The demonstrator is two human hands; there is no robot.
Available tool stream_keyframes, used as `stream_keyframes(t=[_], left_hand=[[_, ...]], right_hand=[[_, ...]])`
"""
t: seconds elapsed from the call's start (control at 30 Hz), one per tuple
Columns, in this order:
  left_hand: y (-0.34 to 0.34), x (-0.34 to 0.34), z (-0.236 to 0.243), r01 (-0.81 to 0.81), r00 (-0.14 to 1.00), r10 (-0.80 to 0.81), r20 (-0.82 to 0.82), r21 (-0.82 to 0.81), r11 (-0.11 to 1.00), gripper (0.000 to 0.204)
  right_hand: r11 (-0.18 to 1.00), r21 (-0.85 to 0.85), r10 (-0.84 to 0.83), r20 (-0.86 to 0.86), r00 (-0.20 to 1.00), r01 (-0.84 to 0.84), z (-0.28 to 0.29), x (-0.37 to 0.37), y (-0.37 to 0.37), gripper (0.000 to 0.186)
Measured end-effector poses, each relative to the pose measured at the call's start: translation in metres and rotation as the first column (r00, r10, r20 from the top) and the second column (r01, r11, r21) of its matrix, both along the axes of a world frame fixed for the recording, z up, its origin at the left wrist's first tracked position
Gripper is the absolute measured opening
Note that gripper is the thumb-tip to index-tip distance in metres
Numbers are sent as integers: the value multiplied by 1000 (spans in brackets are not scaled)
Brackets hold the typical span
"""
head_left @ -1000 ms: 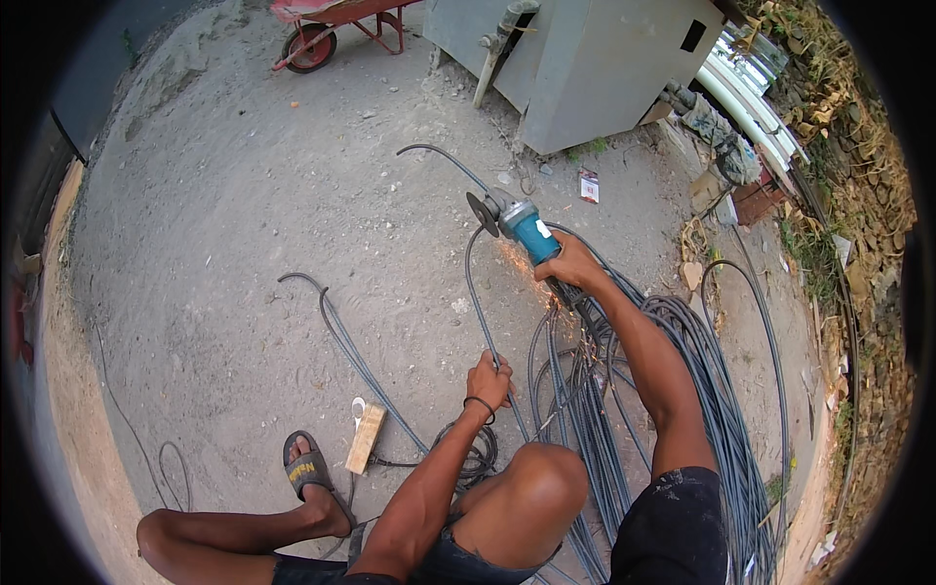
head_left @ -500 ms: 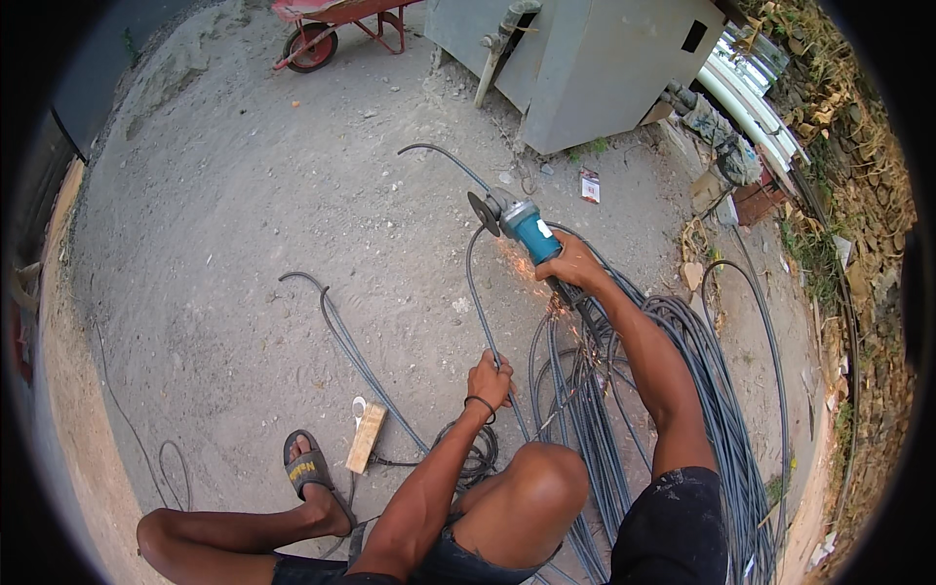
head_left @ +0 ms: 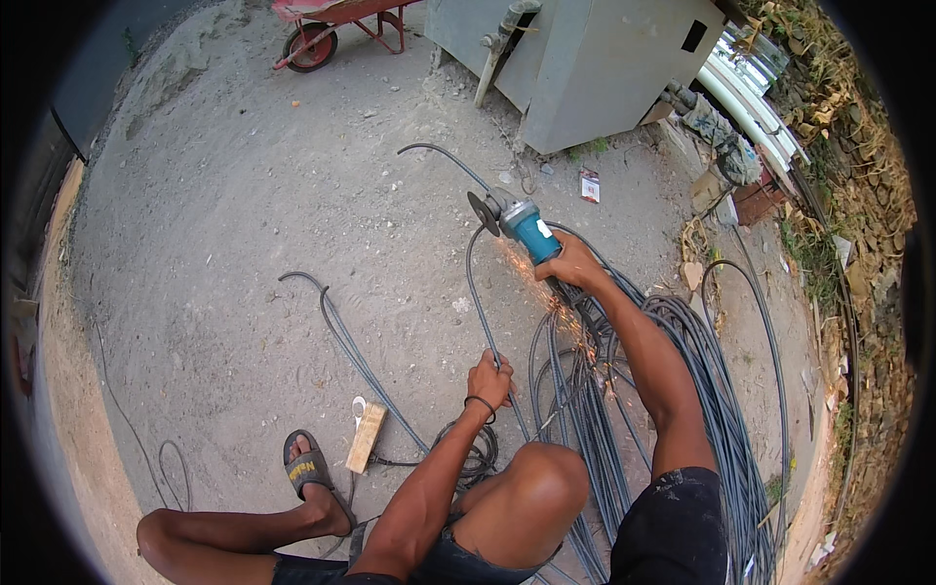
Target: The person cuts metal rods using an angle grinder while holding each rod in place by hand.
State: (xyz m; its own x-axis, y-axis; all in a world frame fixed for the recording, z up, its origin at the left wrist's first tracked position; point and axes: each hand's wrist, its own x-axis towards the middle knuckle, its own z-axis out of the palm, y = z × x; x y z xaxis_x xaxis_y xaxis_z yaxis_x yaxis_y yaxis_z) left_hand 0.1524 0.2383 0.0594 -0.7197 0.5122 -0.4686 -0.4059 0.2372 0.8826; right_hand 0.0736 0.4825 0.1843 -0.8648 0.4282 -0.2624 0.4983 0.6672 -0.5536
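My right hand (head_left: 568,263) is wrapped round the body of a teal angle grinder (head_left: 531,232). The grinder's dark cutting disc (head_left: 483,214) meets a bent grey steel rod (head_left: 472,270), and orange sparks (head_left: 558,302) stream from there toward my right forearm. Lower down, my left hand (head_left: 488,379) grips the same rod, fingers closed round it; a dark band circles the wrist. A large bundle of bent steel rods (head_left: 673,390) lies beside my right knee, partly behind my right arm.
A wooden block (head_left: 367,439) lies near my sandalled foot (head_left: 317,478), beside a coiled black cable (head_left: 478,453). Two rod ends (head_left: 336,327) stretch over the gritty ground. Farther off stand a grey metal box (head_left: 604,78) and a red wheelbarrow (head_left: 341,15). White pipes (head_left: 751,112) lie at the right.
The spark stream has grown brighter and longer, reaching farther down over the rod bundle. Both hands and the grinder stay in nearly the same place.
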Motion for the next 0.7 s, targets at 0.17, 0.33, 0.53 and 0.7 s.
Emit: stream_keyframes(t=[0.17, 0.33, 0.53, 0.7], left_hand=[[0, 1, 0, -12, 1000, 12, 4, -6, 1000, 13], [-1, 0, -3, -10, 1000, 10, -10, 1, 1000, 13], [1, 0, -2, -7, 1000, 7, -4, -4, 1000, 14], [0, 0, -1, -12, 1000, 12, -4, 3, 1000, 15]], right_hand=[[1000, -7, 17, -8, 1000, -17, 2, 0, -2, 82], [1000, -8, 9, -38, 999, -9, 5, 1, -7, 81], [1000, -1, 26, -59, 998, -27, -1, 2, 0, 80], [999, -30, 33, -66, 997, -35, -2, 1, -1, 79]])
